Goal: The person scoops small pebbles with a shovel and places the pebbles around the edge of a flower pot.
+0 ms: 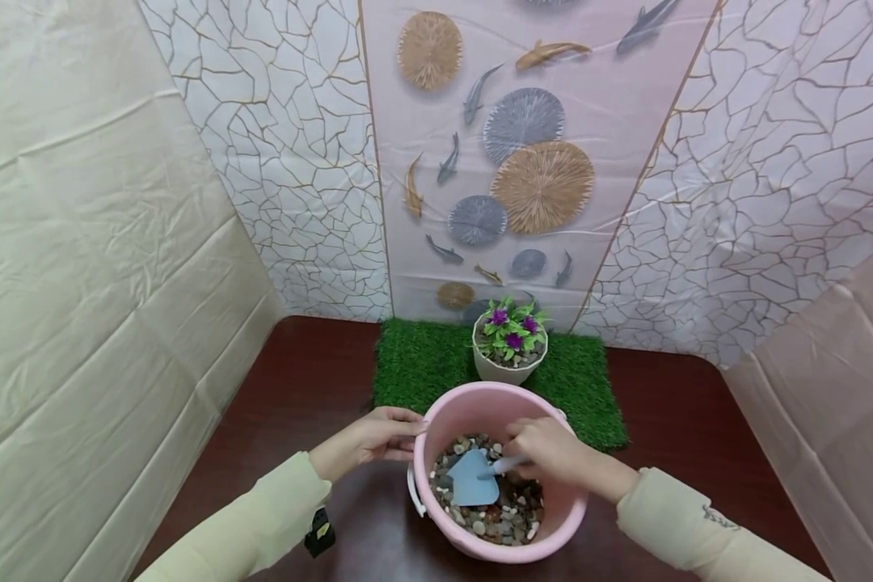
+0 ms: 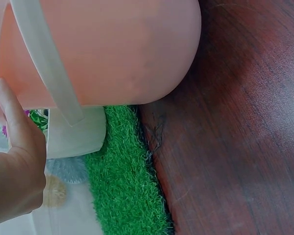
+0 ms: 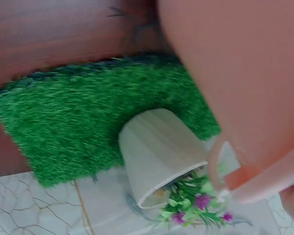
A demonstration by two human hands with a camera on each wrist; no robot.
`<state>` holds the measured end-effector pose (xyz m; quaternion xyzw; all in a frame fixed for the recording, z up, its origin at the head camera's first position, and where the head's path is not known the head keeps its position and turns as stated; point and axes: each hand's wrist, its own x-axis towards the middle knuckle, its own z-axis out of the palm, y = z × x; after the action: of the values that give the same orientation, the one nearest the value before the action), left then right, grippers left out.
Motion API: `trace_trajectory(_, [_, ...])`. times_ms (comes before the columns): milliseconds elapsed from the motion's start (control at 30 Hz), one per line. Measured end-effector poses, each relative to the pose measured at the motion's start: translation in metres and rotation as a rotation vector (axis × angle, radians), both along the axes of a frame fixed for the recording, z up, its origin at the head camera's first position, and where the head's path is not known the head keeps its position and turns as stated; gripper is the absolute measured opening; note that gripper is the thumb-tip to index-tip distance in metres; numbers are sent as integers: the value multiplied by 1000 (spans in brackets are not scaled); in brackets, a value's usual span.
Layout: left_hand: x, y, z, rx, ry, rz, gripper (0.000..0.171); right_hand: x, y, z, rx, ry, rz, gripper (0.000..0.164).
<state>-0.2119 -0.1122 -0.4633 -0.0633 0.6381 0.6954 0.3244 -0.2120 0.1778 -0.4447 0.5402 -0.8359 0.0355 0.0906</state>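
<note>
A pink bucket [image 1: 511,553] stands on the table with a layer of mixed pebbles [image 1: 508,529] at its bottom. My left hand [image 1: 378,436] holds the bucket's left rim, its fingertips at the edge and a finger lying along the outer wall in the left wrist view. Inside the bucket, my right hand [image 1: 553,453] grips the handle of a light blue toy shovel [image 1: 473,482]. The shovel's blade lies over the pebbles, pointing left. Only a sliver of the right hand [image 3: 293,205] shows in the right wrist view, and the bucket wall hides the shovel there.
Behind the bucket, a white flowerpot [image 1: 505,373] with purple flowers and stones stands on a green grass mat [image 1: 422,364]. The bucket's white handle [image 1: 413,491] hangs down on the left. A small black object [image 1: 320,535] shows beside the left sleeve. Patterned cloth walls enclose the dark red table [image 1: 298,372].
</note>
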Motion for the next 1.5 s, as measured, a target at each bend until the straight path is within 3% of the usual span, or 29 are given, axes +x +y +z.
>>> trace_trajectory(167, [1,0,0,-11,-6,-7,24,1,1,-2,-48,-146,-7,14])
trace_trajectory(600, [1,3,-1,5,-1,3,17,-8,16,21,-56,-308,-117,21])
trace_trajectory(1033, [3,1,-1,-29,1,6,23,-14,31,35,-157,-359,-156,15])
trace_trajectory(1267, [0,0,2,-19,6,-1,18,-20,45,51,-200,-402,-230,20])
trace_trajectory(1500, [0,1,4,-2,-2,-9,15,-27,62,63,-229,-367,-286,17])
